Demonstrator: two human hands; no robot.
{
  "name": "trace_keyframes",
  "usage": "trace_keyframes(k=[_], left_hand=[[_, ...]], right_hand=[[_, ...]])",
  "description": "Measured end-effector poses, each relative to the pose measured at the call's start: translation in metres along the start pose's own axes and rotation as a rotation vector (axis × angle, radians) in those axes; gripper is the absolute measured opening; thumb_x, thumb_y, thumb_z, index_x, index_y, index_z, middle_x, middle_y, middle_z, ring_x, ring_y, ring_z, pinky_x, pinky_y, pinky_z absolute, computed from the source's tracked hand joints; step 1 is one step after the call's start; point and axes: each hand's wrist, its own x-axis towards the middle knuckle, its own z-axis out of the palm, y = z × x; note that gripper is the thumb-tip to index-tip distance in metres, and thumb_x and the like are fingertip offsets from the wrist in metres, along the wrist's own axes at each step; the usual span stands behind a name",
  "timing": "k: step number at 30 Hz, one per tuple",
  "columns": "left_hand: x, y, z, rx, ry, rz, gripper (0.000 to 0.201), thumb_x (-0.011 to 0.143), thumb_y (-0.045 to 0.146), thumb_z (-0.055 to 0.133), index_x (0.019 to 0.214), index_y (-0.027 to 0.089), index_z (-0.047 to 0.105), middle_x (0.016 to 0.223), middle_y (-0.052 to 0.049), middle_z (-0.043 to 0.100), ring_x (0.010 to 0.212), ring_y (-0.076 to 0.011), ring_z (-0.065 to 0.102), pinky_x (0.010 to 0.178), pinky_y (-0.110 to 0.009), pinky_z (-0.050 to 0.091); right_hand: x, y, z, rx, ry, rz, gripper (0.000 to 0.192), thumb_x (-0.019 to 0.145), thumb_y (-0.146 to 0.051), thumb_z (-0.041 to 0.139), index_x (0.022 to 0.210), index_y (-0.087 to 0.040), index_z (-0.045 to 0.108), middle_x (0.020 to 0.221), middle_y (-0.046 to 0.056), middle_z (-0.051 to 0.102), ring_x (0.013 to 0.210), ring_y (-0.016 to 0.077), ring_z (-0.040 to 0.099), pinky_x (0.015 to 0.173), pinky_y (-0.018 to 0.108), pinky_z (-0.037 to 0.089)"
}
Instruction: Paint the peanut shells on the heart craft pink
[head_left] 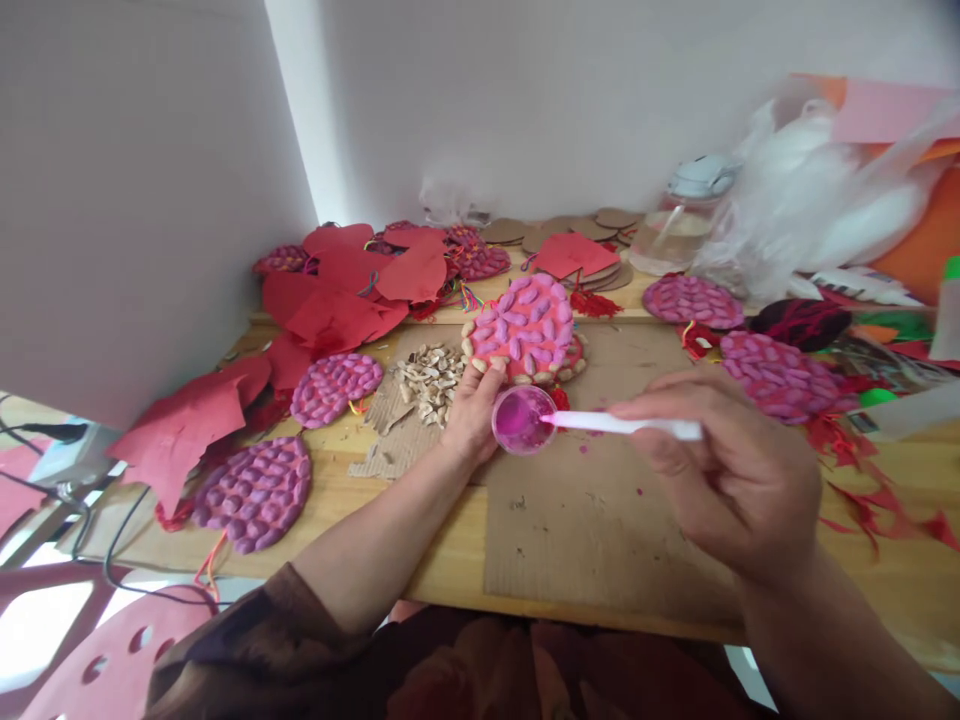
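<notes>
Both hands work over a sheet of brown cardboard (600,540) on the wooden table (885,590). Left hand (472,410) is curled around a small round pot of pink paint (523,420) and also steadies the near edge of a peanut-covered heart (525,328), partly painted pink, with bare shells along its rim. Right hand (731,470) pinches a white brush (622,424) whose tip dips into the pot.

Far left, red paper pieces (195,420) and purple painted shapes (255,492) lie about; one shape (335,387) sits by a pile of loose peanut shells (431,378). Right of the heart rest more pink pieces (780,375). No writing or label is readable anywhere. A glass jar (675,235) and white plastic bags (810,215) at the back right are blurred, and the coloured scraps at the right edge are cut off and hard to make out
</notes>
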Motion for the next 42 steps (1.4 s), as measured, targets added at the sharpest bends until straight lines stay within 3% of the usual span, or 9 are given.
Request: trace_keyframes(k=[2, 5, 9, 14, 17, 27, 33, 42], left_hand=[[-0.001, -0.002, 0.000, 0.027, -0.023, 0.046, 0.027, 0.086, 0.035, 0.087, 0.101, 0.025, 0.067, 0.083, 0.001, 0.074, 0.069, -0.0143, 0.069, 0.070, -0.027, 0.058], [-0.001, -0.004, -0.001, 0.071, -0.033, 0.105, 0.034, 0.084, 0.043, 0.087, 0.102, 0.025, 0.064, 0.080, 0.002, 0.073, 0.062, -0.0134, 0.066, 0.062, -0.026, 0.055], [-0.001, -0.006, -0.002, 0.116, -0.040, 0.151, 0.042, 0.083, 0.050, 0.088, 0.103, 0.025, 0.061, 0.071, 0.004, 0.069, 0.056, -0.0123, 0.061, 0.056, -0.025, 0.052], [-0.002, -0.007, -0.002, 0.144, -0.056, 0.174, 0.045, 0.083, 0.053, 0.088, 0.104, 0.024, 0.060, 0.077, 0.003, 0.069, 0.058, -0.0113, 0.062, 0.057, -0.025, 0.052], [-0.002, -0.007, -0.002, 0.140, -0.068, 0.184, 0.046, 0.082, 0.054, 0.089, 0.101, 0.024, 0.060, 0.077, 0.003, 0.069, 0.059, -0.0111, 0.062, 0.057, -0.025, 0.052], [-0.006, -0.006, 0.001, 0.109, -0.020, 0.137, 0.036, 0.085, 0.044, 0.088, 0.098, 0.024, 0.061, 0.076, 0.002, 0.068, 0.060, -0.0128, 0.062, 0.058, -0.026, 0.051], [-0.007, -0.006, 0.002, 0.107, -0.024, 0.117, 0.041, 0.082, 0.047, 0.090, 0.100, 0.023, 0.061, 0.075, 0.004, 0.068, 0.059, -0.0118, 0.062, 0.058, -0.025, 0.050], [-0.005, -0.004, 0.001, 0.073, -0.014, 0.070, 0.042, 0.078, 0.043, 0.091, 0.102, 0.022, 0.063, 0.077, 0.004, 0.072, 0.059, -0.0114, 0.062, 0.060, -0.024, 0.052]], right_hand=[[0.003, -0.009, 0.006, -0.091, -0.078, -0.115, 0.018, 0.097, -0.020, 0.074, 0.113, -0.026, 0.075, 0.096, 0.001, 0.080, 0.093, 0.0215, 0.066, 0.087, 0.040, 0.053], [0.007, -0.011, 0.021, -0.144, -0.098, -0.169, 0.016, 0.096, -0.015, 0.074, 0.110, -0.022, 0.076, 0.090, 0.002, 0.079, 0.087, 0.0196, 0.065, 0.083, 0.037, 0.053], [0.004, -0.006, 0.037, -0.194, -0.101, -0.193, 0.013, 0.095, -0.014, 0.074, 0.108, -0.019, 0.076, 0.089, 0.003, 0.080, 0.083, 0.0201, 0.064, 0.081, 0.037, 0.053], [-0.004, -0.005, 0.049, -0.252, -0.086, -0.178, 0.003, 0.096, -0.017, 0.074, 0.097, -0.019, 0.075, 0.082, 0.003, 0.079, 0.082, 0.0217, 0.061, 0.080, 0.037, 0.052], [-0.007, -0.005, 0.053, -0.286, -0.076, -0.165, 0.006, 0.098, -0.018, 0.072, 0.093, -0.020, 0.074, 0.078, 0.003, 0.077, 0.083, 0.0228, 0.059, 0.079, 0.038, 0.049], [-0.009, -0.001, 0.055, -0.291, -0.047, -0.152, 0.007, 0.095, -0.020, 0.074, 0.090, -0.023, 0.072, 0.077, 0.002, 0.076, 0.083, 0.0233, 0.058, 0.079, 0.040, 0.045], [-0.011, -0.002, 0.060, -0.225, -0.081, -0.130, 0.005, 0.099, -0.023, 0.071, 0.101, -0.023, 0.075, 0.085, 0.002, 0.080, 0.086, 0.0229, 0.059, 0.080, 0.039, 0.045], [-0.006, 0.000, 0.044, -0.150, -0.097, -0.100, 0.006, 0.102, -0.024, 0.067, 0.104, -0.024, 0.072, 0.088, -0.001, 0.078, 0.085, 0.0188, 0.063, 0.081, 0.038, 0.040]])
